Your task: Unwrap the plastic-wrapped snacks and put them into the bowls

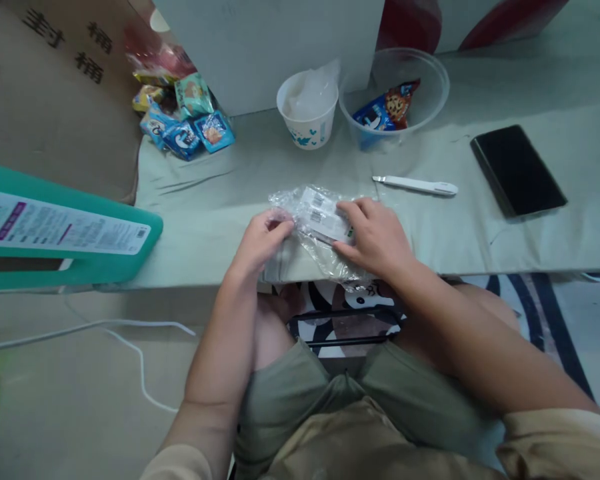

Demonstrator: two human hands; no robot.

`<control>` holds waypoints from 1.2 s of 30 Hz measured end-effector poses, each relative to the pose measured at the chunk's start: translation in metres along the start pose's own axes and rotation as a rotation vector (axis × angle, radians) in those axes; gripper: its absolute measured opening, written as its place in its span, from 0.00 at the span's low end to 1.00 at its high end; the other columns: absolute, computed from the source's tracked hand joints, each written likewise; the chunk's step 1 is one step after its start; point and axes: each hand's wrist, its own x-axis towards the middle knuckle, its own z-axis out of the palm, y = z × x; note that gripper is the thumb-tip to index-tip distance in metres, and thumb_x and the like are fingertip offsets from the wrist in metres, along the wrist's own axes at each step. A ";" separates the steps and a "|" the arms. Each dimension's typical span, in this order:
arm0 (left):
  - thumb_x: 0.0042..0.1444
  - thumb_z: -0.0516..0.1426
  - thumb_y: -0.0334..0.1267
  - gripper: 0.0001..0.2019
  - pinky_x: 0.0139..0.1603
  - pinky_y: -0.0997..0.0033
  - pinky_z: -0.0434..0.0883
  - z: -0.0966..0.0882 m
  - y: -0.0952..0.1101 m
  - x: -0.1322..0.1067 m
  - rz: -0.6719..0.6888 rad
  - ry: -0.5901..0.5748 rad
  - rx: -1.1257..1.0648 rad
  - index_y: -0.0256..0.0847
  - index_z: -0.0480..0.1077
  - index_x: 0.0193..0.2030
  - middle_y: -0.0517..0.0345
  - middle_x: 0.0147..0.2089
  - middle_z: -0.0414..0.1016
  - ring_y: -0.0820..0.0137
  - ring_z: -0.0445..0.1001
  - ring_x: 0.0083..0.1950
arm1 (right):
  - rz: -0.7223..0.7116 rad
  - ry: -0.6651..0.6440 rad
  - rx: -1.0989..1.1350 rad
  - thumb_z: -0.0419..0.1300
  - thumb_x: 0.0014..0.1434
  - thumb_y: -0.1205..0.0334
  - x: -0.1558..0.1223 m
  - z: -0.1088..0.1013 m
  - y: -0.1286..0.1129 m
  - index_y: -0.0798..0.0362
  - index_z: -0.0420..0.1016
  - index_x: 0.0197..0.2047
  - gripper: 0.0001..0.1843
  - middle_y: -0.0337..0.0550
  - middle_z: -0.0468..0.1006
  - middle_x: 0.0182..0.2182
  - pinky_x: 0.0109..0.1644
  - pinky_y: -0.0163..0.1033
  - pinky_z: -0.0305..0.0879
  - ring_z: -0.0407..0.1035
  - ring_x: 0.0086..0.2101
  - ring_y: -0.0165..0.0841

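A small white packet with barcode labels (321,212) lies at the table's front edge inside crinkled clear plastic wrap (333,263). My left hand (266,240) pinches the wrap at its left side. From the right, my right hand (375,233) grips the packet's right end between thumb and fingers. Part of the packet is hidden under those fingers, so its exact kind does not show. A white craft knife (417,186) with a short blade rests just beyond my right hand.
Behind stand a paper cup (307,127) with plastic inside and a clear bowl (445,83) holding snack packets (387,110). Further snacks (187,127) pile at the back left. A black phone-like device (519,170) lies right. A green container (70,230) and carton (55,113) flank the left.
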 end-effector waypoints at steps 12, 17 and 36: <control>0.47 0.70 0.51 0.26 0.53 0.63 0.76 0.034 0.012 0.007 -0.088 -0.060 -0.681 0.44 0.69 0.48 0.54 0.48 0.80 0.60 0.80 0.54 | 0.282 0.020 0.856 0.69 0.50 0.51 0.008 0.010 0.008 0.48 0.59 0.62 0.39 0.46 0.79 0.43 0.48 0.57 0.73 0.75 0.40 0.45; 0.47 0.69 0.36 0.14 0.49 0.65 0.78 0.056 0.008 0.001 -0.178 -0.186 -0.466 0.39 0.74 0.39 0.55 0.37 0.81 0.64 0.82 0.43 | 0.380 0.159 1.135 0.71 0.49 0.51 0.012 0.012 0.005 0.47 0.65 0.57 0.35 0.47 0.79 0.49 0.56 0.56 0.73 0.75 0.49 0.45; 0.60 0.54 0.41 0.13 0.15 0.84 0.57 0.007 0.033 0.021 -0.279 0.223 -0.716 0.39 0.67 0.26 0.55 0.29 0.81 0.76 0.77 0.26 | 0.470 0.160 1.623 0.75 0.45 0.50 0.002 -0.008 0.014 0.45 0.71 0.46 0.28 0.33 0.79 0.37 0.31 0.34 0.71 0.72 0.30 0.28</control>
